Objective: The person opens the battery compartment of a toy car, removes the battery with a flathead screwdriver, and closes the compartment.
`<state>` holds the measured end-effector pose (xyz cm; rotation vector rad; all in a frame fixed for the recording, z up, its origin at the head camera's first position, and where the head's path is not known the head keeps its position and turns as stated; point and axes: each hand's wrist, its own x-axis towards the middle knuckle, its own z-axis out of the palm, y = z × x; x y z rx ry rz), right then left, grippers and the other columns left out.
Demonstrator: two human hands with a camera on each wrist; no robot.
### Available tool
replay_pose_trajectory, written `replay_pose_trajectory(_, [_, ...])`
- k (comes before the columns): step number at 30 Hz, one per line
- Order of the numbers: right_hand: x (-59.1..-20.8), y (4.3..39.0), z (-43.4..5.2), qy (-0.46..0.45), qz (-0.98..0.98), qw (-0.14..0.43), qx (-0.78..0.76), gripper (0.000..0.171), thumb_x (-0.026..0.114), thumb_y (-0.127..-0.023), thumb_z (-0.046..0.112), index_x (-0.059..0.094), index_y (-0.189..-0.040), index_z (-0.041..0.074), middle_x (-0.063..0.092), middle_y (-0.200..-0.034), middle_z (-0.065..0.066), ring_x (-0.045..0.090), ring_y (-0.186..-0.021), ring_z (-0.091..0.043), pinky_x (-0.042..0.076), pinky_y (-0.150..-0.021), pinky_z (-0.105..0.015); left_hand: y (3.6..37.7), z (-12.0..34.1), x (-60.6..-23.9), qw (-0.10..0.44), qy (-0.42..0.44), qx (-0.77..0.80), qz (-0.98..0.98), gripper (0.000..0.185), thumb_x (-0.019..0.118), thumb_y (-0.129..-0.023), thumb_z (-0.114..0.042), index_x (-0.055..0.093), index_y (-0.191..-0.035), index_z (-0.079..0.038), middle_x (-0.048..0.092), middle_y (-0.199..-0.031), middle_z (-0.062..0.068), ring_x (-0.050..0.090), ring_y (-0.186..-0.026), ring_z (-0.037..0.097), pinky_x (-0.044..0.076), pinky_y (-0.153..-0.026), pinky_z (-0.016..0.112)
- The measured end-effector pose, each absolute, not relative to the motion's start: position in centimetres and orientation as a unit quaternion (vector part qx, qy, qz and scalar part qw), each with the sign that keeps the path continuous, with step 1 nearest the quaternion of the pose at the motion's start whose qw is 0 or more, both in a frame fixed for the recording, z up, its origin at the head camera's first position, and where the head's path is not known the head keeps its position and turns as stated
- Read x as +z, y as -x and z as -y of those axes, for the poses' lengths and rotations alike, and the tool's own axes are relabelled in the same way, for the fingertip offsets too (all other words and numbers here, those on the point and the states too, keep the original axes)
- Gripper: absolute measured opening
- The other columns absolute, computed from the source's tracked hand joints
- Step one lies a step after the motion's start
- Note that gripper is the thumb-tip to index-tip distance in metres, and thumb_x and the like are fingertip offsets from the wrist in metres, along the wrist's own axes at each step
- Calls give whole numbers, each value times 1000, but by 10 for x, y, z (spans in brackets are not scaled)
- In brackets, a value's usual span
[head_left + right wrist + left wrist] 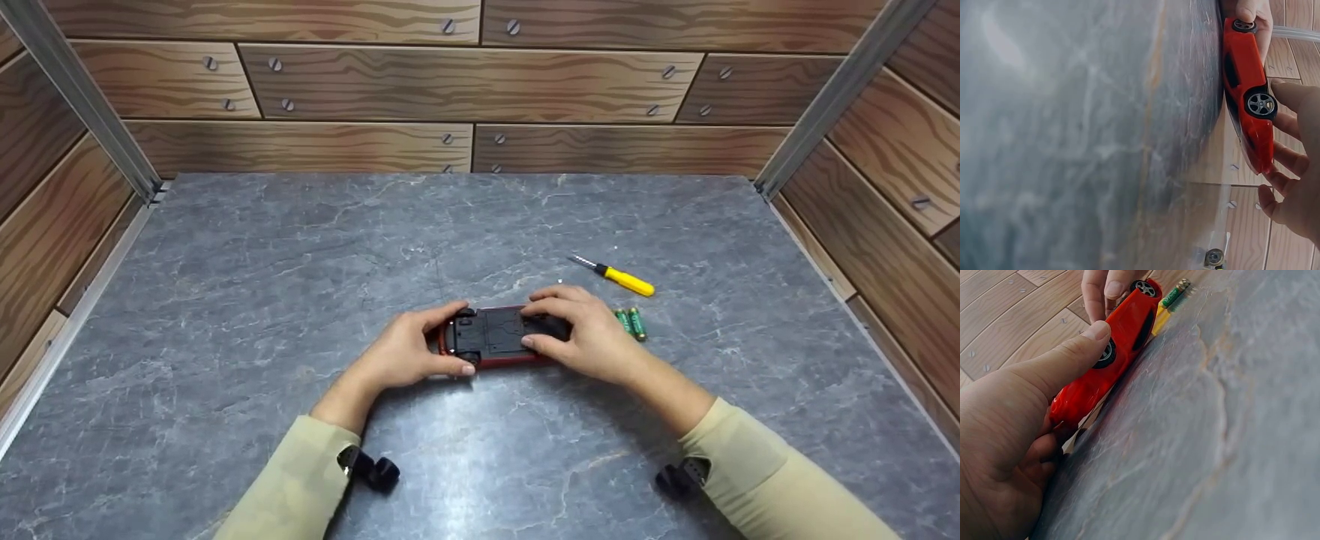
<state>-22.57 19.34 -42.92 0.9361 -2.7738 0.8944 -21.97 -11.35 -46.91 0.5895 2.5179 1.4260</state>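
A red toy car [495, 334] lies upside down on the grey marble table [300, 300], its black underside facing up. My left hand [427, 341] grips the car's left end, thumb on the near side and fingers on the far side. My right hand [570, 330] holds the right end the same way, fingers curled over the underside. The left wrist view shows the left hand's [1016, 433] thumb pressing by a wheel of the car [1112, 354]. In the right wrist view the right hand's [1297, 185] fingers curl round the car's [1249, 95] end.
A yellow-handled screwdriver [626, 279] lies just beyond the right hand. Two green batteries [631, 322] lie side by side to the right of the car. Wood-patterned walls [472, 90] close the table on three sides.
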Motion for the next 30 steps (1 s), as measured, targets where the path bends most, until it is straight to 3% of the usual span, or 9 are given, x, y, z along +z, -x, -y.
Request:
replay_pose_trajectory(9, [-434,227,-193,-302,898,29,317,34,84,-93,32,77,-123,18,68,-138,-7,59,-131,-30,44,-114,-53,219,112,-469,95,-196,486,-847,100,99,-74,-40,51,-159,-19,60,-152,8,54,-139,26,35,-123,48])
replay_pose_trajectory(20, [-435,228,-191,-302,895,17,328,33,85,-93,31,77,-123,18,70,-135,-2,62,-131,-27,44,-115,-50,220,112,-471,100,-188,485,-848,102,98,-73,-41,50,-160,-19,59,-153,7,54,-140,25,34,-123,46])
replay_pose_trajectory(30, [-436,228,-197,-299,892,1,340,41,80,-96,37,73,-132,19,67,-141,-6,59,-134,-25,42,-118,-49,220,113,-470,93,-193,478,-852,103,98,-73,-42,49,-160,-19,57,-155,7,52,-142,27,33,-124,47])
